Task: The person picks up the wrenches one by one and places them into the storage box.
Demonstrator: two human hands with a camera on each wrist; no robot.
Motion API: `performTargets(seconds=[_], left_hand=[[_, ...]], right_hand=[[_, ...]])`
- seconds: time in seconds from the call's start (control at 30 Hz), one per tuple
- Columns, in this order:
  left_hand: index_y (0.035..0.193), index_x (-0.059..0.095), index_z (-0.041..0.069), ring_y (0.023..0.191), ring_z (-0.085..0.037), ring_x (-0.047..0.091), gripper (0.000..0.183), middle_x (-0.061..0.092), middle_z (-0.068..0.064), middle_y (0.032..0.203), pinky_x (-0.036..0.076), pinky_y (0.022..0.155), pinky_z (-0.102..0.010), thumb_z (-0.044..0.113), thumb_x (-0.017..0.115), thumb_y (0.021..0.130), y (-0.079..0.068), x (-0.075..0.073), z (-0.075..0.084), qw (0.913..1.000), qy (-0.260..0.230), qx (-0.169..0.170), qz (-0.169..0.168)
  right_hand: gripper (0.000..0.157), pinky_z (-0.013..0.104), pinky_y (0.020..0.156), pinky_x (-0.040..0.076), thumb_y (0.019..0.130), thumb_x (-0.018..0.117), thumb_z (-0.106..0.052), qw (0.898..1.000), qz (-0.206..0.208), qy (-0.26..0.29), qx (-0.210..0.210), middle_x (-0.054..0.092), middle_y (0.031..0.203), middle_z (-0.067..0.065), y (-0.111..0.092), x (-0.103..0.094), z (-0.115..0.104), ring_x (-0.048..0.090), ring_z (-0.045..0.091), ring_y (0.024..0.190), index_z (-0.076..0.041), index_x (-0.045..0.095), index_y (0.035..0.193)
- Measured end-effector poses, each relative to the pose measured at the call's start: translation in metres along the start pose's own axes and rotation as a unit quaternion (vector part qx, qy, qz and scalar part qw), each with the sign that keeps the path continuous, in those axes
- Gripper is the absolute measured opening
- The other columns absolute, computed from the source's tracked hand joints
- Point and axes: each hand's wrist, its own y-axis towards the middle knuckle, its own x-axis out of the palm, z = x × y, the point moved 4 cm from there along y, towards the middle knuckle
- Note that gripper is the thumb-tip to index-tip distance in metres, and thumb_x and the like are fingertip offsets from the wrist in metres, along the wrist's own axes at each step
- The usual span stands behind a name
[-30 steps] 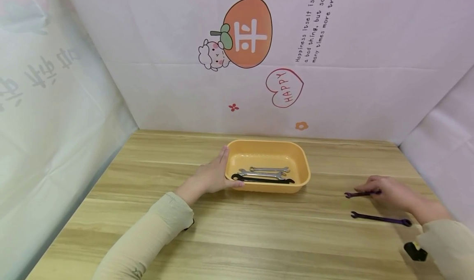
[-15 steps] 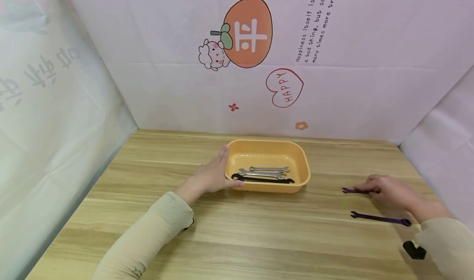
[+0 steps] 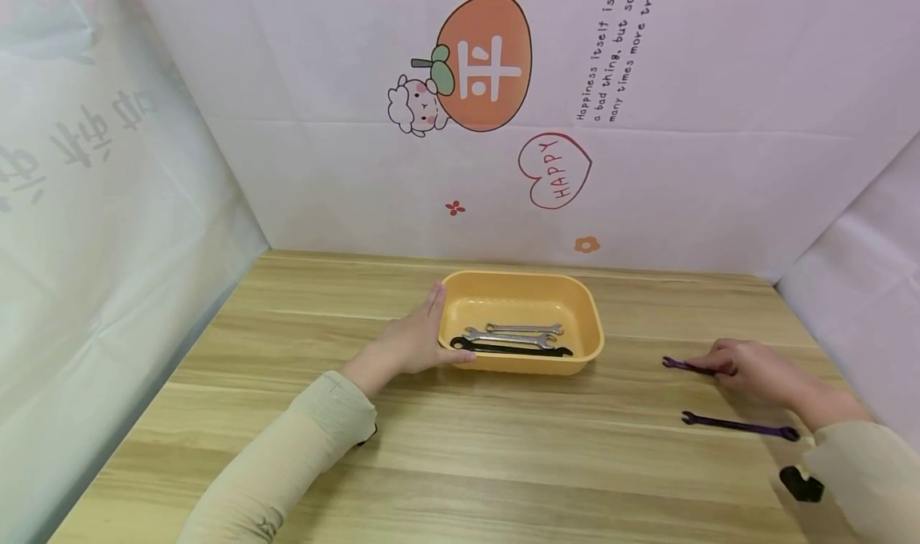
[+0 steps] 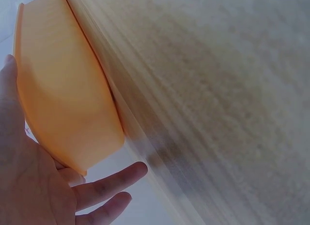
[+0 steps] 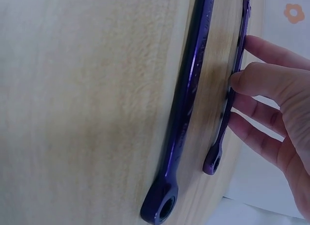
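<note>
My left hand (image 3: 413,340) holds the left end of a yellow plastic bin (image 3: 591,336), thumb along the front rim and fingers at the left side. In the left wrist view, two fingers (image 4: 109,185) stick out past the bin's corner. On the right, the thumb and fingers of my right hand (image 3: 755,376) pinch a small purple combination wrench (image 5: 226,111) low over the table, its open end pointing left in the head view. A longer purple combination wrench (image 3: 740,426) lies nearer me, beside that hand.
Inside the bin lie two silver wrenches (image 3: 525,329) and a black wrench (image 3: 513,350) along the front wall. The wood-grain table (image 3: 503,448) meets a printed white backdrop (image 3: 345,184) behind and at both sides.
The small wrench has turned in my right hand, its open end swinging slightly left and away from me. My left hand and the bin have stayed put.
</note>
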Motion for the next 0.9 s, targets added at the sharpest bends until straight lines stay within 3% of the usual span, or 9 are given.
performTargets(seconds=[0.17,0.4,0.67,0.9], left_hand=[[0.164,-0.009,0.006,0.14,-0.034,0.047,0.135,-0.005,-0.009,0.17,0.054,0.066,-0.035,0.087,0.058,0.078,0.0003,-0.0001,0.0002,1.0,0.002,0.0,-0.001],[0.164,-0.007,0.007,0.139,-0.035,0.048,0.135,-0.004,-0.011,0.171,0.051,0.059,-0.032,0.086,0.059,0.078,-0.0005,-0.0011,0.0004,1.0,-0.004,0.002,0.0],[0.164,-0.007,0.006,0.14,-0.035,0.046,0.134,-0.007,-0.009,0.17,0.055,0.071,-0.038,0.087,0.057,0.078,-0.0005,-0.0011,0.0009,1.0,0.001,0.001,-0.004],[0.164,-0.008,0.006,0.139,-0.035,0.048,0.134,-0.006,-0.009,0.17,0.055,0.07,-0.037,0.086,0.058,0.079,-0.001,-0.0017,0.0013,1.0,-0.001,-0.001,-0.005]], right_hand=[[0.038,0.024,0.058,0.041,0.08,0.072,0.013,1.0,0.002,-0.008,0.008,0.064,0.09,-0.011,0.0007,-0.0004,0.0,0.045,-0.005,0.071,-0.003,0.078,0.115],[0.042,0.025,0.058,0.042,0.077,0.074,0.014,1.0,0.005,-0.003,-0.017,0.064,0.09,-0.01,0.0019,0.0007,0.0003,0.047,-0.004,0.073,-0.001,0.078,0.115],[0.041,0.026,0.059,0.042,0.077,0.073,0.014,1.0,-0.009,-0.008,-0.005,0.063,0.09,-0.009,0.0047,-0.0004,-0.0014,0.048,-0.001,0.073,0.001,0.077,0.116],[0.042,0.025,0.058,0.039,0.075,0.075,0.014,1.0,-0.014,-0.013,-0.005,0.059,0.086,-0.01,0.0082,-0.0046,-0.0019,0.042,-0.002,0.07,0.001,0.077,0.115]])
